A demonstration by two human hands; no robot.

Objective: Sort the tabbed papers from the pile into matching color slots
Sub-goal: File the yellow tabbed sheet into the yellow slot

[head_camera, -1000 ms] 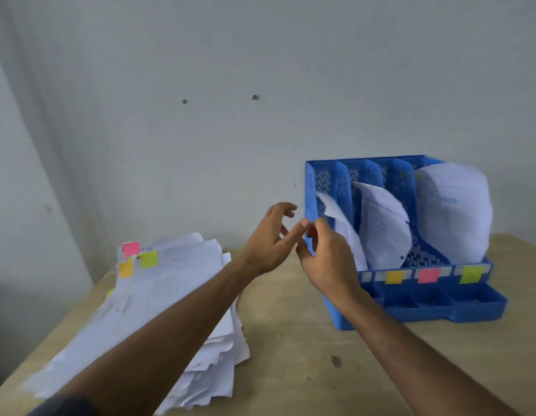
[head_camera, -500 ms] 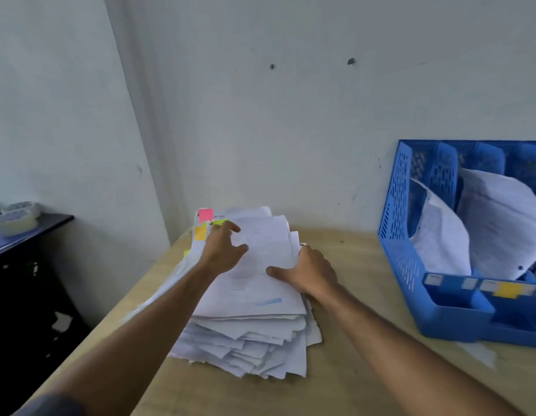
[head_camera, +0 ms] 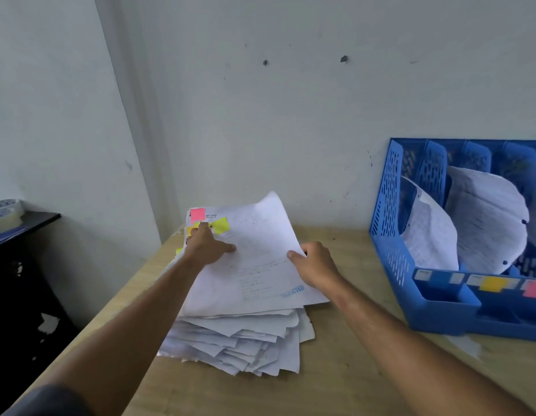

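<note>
A messy pile of white papers lies on the wooden table left of centre, with a pink tab and a yellow-green tab at its far left corner. The top sheet is raised at its far edge. My left hand holds that sheet's left edge by the tabs, thumb on top. Along the sheet's right edge my right hand pinches it, thumb on top. The blue slotted organizer stands at the right, with a yellow label and a pink label on its front.
Curled white sheets stand in two organizer slots. The wall runs close behind the pile and organizer. A black shelf with tape rolls is at the far left, below table height. A paper scrap lies by the organizer's front.
Both hands left the organizer and came to the pile as the view swung left. The top sheet's far edge has since risen, and my right hand now pinches its right edge.
</note>
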